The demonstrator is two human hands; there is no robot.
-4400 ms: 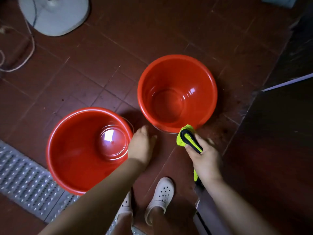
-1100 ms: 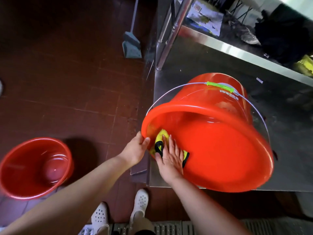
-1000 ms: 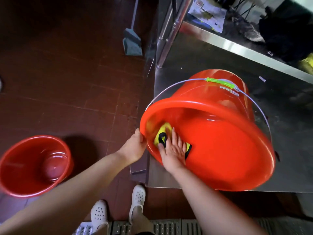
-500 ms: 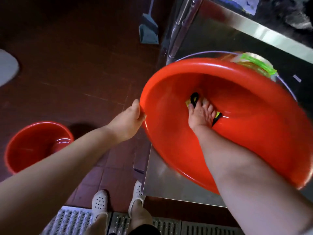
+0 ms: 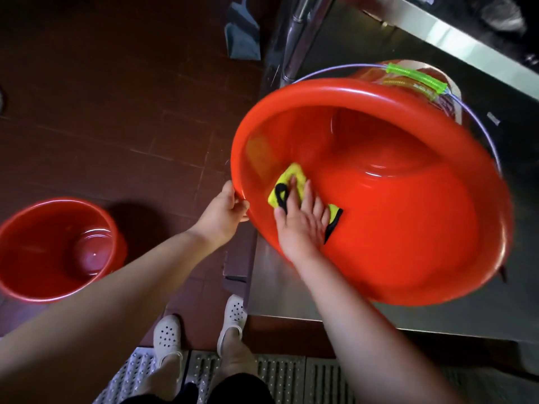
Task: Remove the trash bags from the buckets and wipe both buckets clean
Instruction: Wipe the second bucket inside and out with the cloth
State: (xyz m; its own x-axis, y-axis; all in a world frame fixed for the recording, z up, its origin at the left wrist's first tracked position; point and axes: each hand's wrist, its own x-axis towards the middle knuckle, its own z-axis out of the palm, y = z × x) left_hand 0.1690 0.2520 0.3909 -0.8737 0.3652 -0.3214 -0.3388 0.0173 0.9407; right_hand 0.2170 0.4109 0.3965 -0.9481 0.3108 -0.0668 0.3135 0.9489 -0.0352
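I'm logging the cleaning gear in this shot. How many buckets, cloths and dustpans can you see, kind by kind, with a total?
Red buckets: 2, the tilted bucket being wiped and the bucket on the floor
Yellow cloths: 1, the cloth under the right hand
Dustpans: 1, the blue dustpan
Total: 4
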